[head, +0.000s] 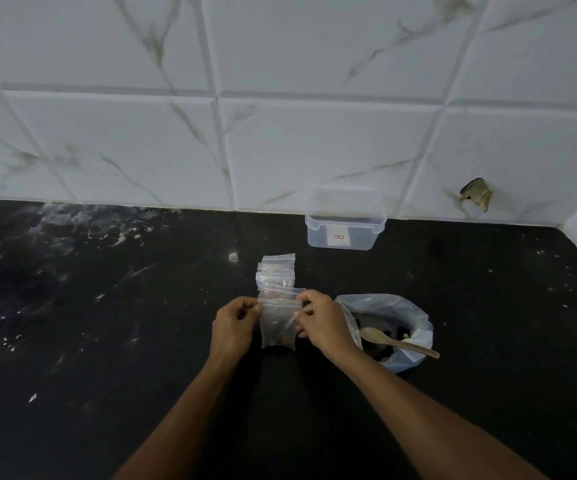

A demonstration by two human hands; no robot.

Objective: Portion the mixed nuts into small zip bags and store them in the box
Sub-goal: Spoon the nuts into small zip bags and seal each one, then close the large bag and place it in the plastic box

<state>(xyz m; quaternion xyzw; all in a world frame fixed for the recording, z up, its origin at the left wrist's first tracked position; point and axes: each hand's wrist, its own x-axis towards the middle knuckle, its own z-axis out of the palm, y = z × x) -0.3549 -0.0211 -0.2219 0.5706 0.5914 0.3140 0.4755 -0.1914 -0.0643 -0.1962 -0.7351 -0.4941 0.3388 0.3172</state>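
Observation:
I hold a small clear zip bag upright between both hands, with dark nuts dimly visible at its bottom. My left hand pinches the left end of its zip strip. My right hand pinches the right end. Just behind the hands, several empty zip bags lie in a loose pile on the counter. To the right, a larger plastic bag of mixed nuts sits open with a pale wooden spoon resting in it. A clear plastic box without a lid stands against the wall.
The black counter is speckled with white marks and smears. White marble-pattern tiles form the back wall, with a chipped hole at the right. A side wall closes the right corner.

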